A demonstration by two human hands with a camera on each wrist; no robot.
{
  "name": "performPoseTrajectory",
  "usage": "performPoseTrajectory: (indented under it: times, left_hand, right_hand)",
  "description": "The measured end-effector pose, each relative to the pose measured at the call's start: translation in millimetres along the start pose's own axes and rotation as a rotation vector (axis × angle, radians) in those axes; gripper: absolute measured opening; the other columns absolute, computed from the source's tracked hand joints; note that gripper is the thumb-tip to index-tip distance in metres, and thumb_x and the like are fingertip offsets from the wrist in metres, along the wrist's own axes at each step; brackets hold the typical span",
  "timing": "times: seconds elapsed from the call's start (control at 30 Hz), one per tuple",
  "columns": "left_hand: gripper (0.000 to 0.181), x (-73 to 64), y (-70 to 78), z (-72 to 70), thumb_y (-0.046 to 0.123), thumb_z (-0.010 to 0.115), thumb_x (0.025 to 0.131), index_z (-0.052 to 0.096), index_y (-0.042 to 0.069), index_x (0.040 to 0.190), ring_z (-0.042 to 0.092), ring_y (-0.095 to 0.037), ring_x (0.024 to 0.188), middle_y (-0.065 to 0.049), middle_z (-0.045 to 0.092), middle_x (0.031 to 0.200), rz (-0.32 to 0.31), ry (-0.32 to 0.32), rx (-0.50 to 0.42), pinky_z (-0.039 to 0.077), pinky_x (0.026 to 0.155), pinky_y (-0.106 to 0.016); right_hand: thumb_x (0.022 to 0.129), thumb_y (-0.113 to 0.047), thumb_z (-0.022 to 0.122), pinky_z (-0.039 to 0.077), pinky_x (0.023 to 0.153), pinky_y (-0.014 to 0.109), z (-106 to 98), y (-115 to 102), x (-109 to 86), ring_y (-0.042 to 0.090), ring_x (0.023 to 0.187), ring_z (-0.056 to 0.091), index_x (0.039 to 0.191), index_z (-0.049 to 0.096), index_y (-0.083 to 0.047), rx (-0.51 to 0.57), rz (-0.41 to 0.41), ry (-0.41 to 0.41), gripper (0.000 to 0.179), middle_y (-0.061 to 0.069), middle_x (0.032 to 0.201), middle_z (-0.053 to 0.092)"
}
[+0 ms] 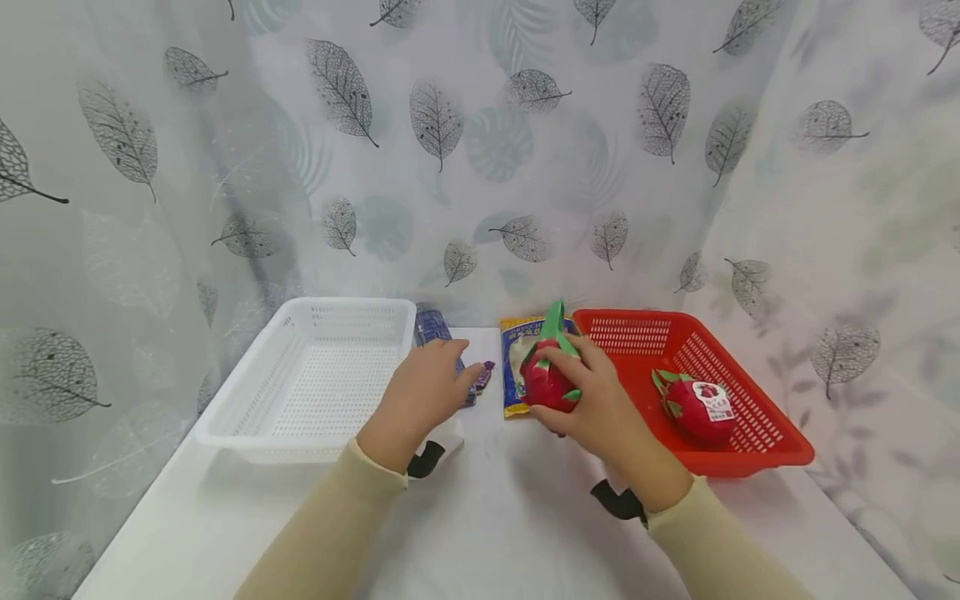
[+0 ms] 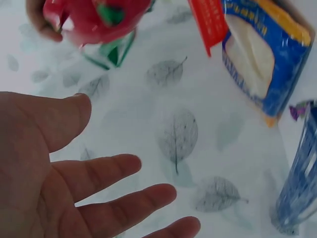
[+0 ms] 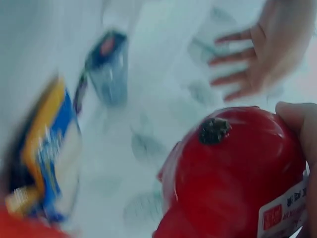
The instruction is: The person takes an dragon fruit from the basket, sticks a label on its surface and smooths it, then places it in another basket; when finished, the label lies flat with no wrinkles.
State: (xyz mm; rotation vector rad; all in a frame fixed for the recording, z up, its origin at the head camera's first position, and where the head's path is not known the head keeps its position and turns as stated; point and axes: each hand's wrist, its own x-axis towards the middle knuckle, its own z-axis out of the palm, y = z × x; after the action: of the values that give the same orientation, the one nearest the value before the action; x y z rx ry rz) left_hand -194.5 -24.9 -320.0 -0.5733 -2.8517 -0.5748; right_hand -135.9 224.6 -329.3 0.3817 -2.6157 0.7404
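My right hand (image 1: 600,404) grips a red dragon fruit (image 1: 546,382) with green leaf tips, held in front of the red basket's left side. The right wrist view shows the fruit's dark stem end and part of a white label (image 3: 285,210). To the left, my left hand (image 1: 423,385) is held out with fingers spread and nothing in it. In the left wrist view its palm (image 2: 29,168) faces the gap between the hands. A second dragon fruit (image 1: 693,410), with a white label, lies in the red basket (image 1: 757,462).
A white basket (image 1: 251,446) stands at the left. Between the baskets lie a blue and yellow food bag (image 1: 513,396), partly covered by the held fruit, a dark blue packet (image 1: 432,327) and a small purple wrapped piece (image 1: 485,377). A leaf-patterned curtain (image 1: 465,200) hangs behind.
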Motion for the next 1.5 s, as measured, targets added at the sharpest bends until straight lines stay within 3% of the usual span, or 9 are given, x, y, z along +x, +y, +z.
performPoseTrajectory:
  times: [0.2,0.37,0.53,0.73,0.9,1.03,1.2,1.33,1.5]
  left_hand:
    - [0.063,-3.5,28.7,23.2,0.054,0.06,0.105,0.057,0.012,0.153,0.061,-0.032,0.139,-0.011,0.064,0.15,0.059,-0.053,-0.096,0.05,0.117,-0.05]
    - [0.065,-7.8,56.6,50.1,0.058,0.061,0.103,0.058,0.016,0.153,0.064,-0.029,0.133,-0.007,0.066,0.146,0.122,-0.144,-0.128,0.053,0.113,-0.048]
    - [0.066,-7.0,83.2,73.6,0.059,0.065,0.1,0.059,0.018,0.152,0.062,-0.026,0.137,-0.002,0.066,0.148,0.174,-0.232,-0.146,0.052,0.115,-0.045]
    - [0.086,-1.4,118.1,96.3,0.067,0.073,0.091,0.044,0.029,0.162,0.056,-0.02,0.146,0.009,0.057,0.158,0.1,-0.289,-0.346,0.055,0.113,-0.046]
    - [0.09,-0.9,141.7,115.5,0.065,0.08,0.085,0.04,0.038,0.161,0.063,-0.014,0.134,0.017,0.062,0.148,0.083,-0.304,-0.463,0.061,0.102,-0.042]
    - [0.09,-3.2,149.3,128.1,0.067,0.079,0.086,0.044,0.03,0.161,0.065,-0.013,0.131,0.015,0.064,0.148,0.094,-0.303,-0.368,0.061,0.102,-0.037]
    - [0.091,-5.2,149.3,131.8,0.072,0.07,0.09,0.044,0.026,0.163,0.063,-0.017,0.137,0.008,0.059,0.156,0.077,-0.278,-0.241,0.059,0.106,-0.038]
    - [0.088,-5.2,150.7,131.6,0.073,0.068,0.091,0.044,0.028,0.163,0.067,-0.017,0.131,0.009,0.062,0.153,0.076,-0.274,-0.213,0.062,0.1,-0.038]
    - [0.088,-5.6,153.2,130.9,0.074,0.066,0.092,0.04,0.032,0.165,0.072,-0.017,0.113,0.008,0.072,0.137,0.056,-0.289,-0.183,0.063,0.095,-0.041]
  right_hand:
    - [0.085,-0.028,0.092,0.064,0.087,0.06,-56,22,15.2,0.043,0.144,0.043,0.146,0.06,-0.024,-0.091,-0.02,-0.049,0.069,0.017,0.161,0.043]
    - [0.088,-0.03,0.088,0.066,0.085,0.055,-94,38,30.8,0.044,0.134,0.053,0.149,0.057,-0.025,-0.159,0.032,-0.192,0.069,0.02,0.158,0.043]
    - [0.089,-0.034,0.086,0.067,0.082,0.05,-113,57,50.4,0.044,0.127,0.058,0.153,0.054,-0.025,-0.187,0.112,-0.356,0.072,0.023,0.159,0.04]
    - [0.087,-0.035,0.087,0.067,0.08,0.049,-109,87,71.2,0.044,0.124,0.058,0.152,0.057,-0.018,-0.227,0.149,-0.466,0.073,0.025,0.149,0.048]
    - [0.086,-0.035,0.088,0.068,0.076,0.046,-96,112,81.5,0.044,0.123,0.059,0.15,0.058,-0.017,-0.23,0.184,-0.548,0.073,0.024,0.143,0.054]
    - [0.085,-0.035,0.089,0.068,0.076,0.044,-83,127,89.2,0.037,0.117,0.062,0.15,0.059,-0.017,-0.217,0.219,-0.634,0.073,0.019,0.135,0.06]
    - [0.077,-0.039,0.094,0.068,0.076,0.044,-65,136,100.0,0.033,0.114,0.064,0.149,0.06,-0.022,-0.231,0.318,-0.722,0.081,0.014,0.131,0.064]
    - [0.073,-0.04,0.097,0.068,0.076,0.046,-56,142,102.4,0.037,0.119,0.06,0.152,0.058,-0.025,-0.195,0.441,-0.779,0.089,0.016,0.134,0.061]
    - [0.07,-0.039,0.098,0.067,0.079,0.049,-48,147,101.7,0.037,0.125,0.057,0.151,0.059,-0.026,-0.194,0.471,-0.842,0.091,0.012,0.134,0.062]
